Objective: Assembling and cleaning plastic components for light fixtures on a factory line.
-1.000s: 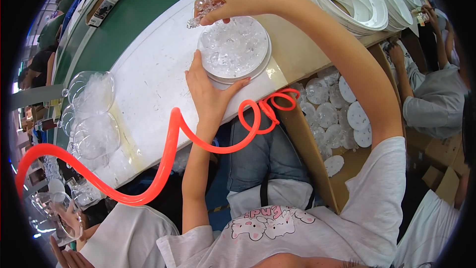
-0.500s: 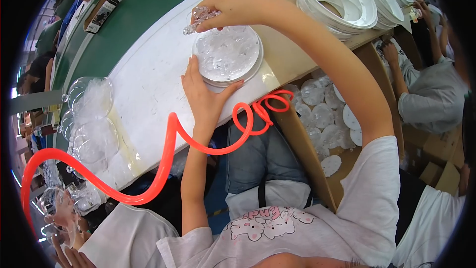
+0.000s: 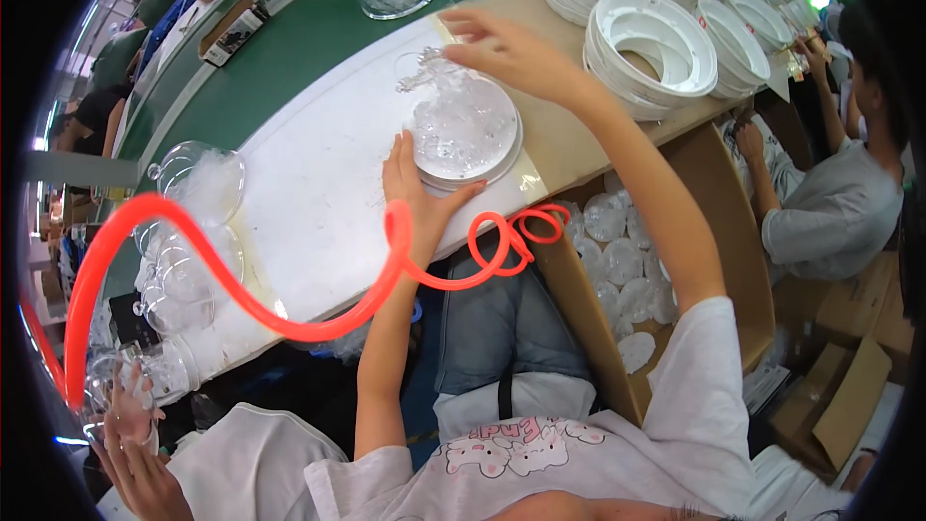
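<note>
Mid-assembly, looks like: left hand (image 3: pixel 417 195) flat, open, bracing round clear plastic dome (image 3: pixel 463 127); right hand (image 3: pixel 511 53) pinching small clear hook piece (image 3: pixel 417 72) at dome's far edge. Seating needs careful alignment.

White tee w/ pink print, jeans

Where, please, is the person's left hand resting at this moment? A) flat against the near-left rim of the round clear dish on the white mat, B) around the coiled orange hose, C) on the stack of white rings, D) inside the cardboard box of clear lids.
A: the left hand lies open against the rim of the round clear dish on the white mat, while the right hand hovers over its far side.
</note>
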A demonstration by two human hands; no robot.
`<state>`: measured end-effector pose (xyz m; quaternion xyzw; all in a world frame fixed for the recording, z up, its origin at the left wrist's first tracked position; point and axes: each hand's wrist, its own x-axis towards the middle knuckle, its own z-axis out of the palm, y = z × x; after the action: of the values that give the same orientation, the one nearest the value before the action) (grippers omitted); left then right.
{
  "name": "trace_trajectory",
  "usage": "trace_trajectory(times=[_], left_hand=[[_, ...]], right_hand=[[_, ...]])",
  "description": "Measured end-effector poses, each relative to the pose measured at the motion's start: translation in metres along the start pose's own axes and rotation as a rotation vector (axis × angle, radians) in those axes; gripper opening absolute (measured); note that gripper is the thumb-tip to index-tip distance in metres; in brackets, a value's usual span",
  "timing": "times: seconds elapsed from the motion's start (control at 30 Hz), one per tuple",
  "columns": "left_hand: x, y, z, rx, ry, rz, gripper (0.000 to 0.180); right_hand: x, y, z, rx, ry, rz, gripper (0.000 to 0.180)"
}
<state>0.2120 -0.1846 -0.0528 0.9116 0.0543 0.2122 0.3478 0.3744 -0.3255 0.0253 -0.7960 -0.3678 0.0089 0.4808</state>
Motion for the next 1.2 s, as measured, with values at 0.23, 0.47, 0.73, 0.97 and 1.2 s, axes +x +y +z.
trace_trajectory(times=[0.23, 0.47, 0.73, 0.97, 1.2], left_hand=[[0.003, 0.01, -0.007, -0.041, -0.009, -0.037, 0.101], [-0.001, -0.071, -0.074, 0.14, 0.127, -0.01, 0.098], [-0.046, -0.118, -0.168, 0.041, 0.142, -0.328, 0.098], [-0.085, -0.106, -0.151, 0.391, 0.335, -0.06, 0.075], [-0.153, -0.058, -0.137, 0.073, 0.355, -0.154, 0.064]], right_hand=[[-0.102, 0.014, 0.015, 0.061, 0.156, 0.419, 0.046], [-0.149, -0.023, 0.013, 0.16, 0.177, 0.313, 0.037], [-0.191, -0.034, -0.062, -0.565, 0.496, 0.012, 0.028], [-0.136, -0.006, -0.122, -1.131, 0.251, 0.053, 0.027], [-0.125, -0.012, -0.151, -0.679, 0.158, 0.249, 0.02]])
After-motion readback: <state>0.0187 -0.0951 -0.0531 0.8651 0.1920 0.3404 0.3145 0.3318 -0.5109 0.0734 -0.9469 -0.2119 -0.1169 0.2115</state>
